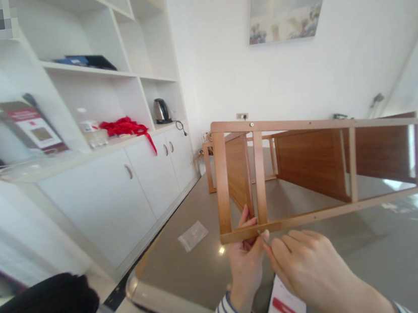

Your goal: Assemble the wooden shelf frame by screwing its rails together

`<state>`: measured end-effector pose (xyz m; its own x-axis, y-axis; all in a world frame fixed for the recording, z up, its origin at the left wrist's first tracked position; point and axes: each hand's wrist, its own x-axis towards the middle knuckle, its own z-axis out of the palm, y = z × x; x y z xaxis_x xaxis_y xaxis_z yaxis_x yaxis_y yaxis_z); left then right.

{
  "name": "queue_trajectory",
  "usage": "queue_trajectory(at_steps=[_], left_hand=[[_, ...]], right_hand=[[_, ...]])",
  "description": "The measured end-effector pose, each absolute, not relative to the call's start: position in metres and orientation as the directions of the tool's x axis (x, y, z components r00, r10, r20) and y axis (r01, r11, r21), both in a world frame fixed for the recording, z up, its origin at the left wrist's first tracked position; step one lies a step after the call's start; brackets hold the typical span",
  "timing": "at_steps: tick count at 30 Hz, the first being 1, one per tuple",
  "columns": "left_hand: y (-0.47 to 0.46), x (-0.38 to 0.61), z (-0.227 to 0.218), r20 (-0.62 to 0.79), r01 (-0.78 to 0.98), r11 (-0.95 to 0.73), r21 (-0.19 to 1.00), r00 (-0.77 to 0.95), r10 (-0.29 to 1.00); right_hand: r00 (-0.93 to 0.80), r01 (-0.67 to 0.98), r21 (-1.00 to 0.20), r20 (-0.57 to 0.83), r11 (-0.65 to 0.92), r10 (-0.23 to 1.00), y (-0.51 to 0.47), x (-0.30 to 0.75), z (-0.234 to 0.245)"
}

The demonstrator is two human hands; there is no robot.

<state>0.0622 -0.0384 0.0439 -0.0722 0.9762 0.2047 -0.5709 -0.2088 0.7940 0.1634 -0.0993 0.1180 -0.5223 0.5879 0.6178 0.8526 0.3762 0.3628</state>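
Observation:
A wooden shelf rack [304, 222] lies on its side on the table, with slatted sides and brown panels between its rails. My left hand [245, 261] is closed around the rack's lower front rail near its left corner, with fingers behind the rail and the thumb in front. Close to that thumb, my right hand [307, 261] is closed on a thin metal tool, perhaps a hex key [264, 238], whose tip meets the rail. Most of the tool is hidden by my fingers.
On the grey table [170, 273] lie a small clear plastic bag [193, 236] and a phone [286, 304] with a lit screen. White cabinets [100, 205] stand at the left, holding a kettle [162, 110] and red cloth [125, 127]. A chair with black fabric [58, 297] is at lower left.

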Motion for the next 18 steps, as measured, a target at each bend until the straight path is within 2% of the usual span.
queue_trajectory(at_steps=[8,13,18], left_hand=[[-0.0374,0.0624,0.0379,0.231,-0.542,-0.235,0.807,-0.077,0.970],[-0.0366,0.0625,0.0375,0.218,-0.535,-0.225,0.814,-0.077,0.973],[-0.0369,0.0640,0.0381,0.223,-0.556,-0.237,0.797,-0.095,0.970]], right_hand=[[-0.380,0.918,0.217,0.717,0.331,0.584,-0.1015,0.1557,0.1110],[-0.379,0.914,0.198,0.726,0.353,0.574,-0.1030,0.1567,0.1125],[-0.333,0.936,0.187,0.747,0.299,0.575,-0.1034,0.1534,0.1103]])
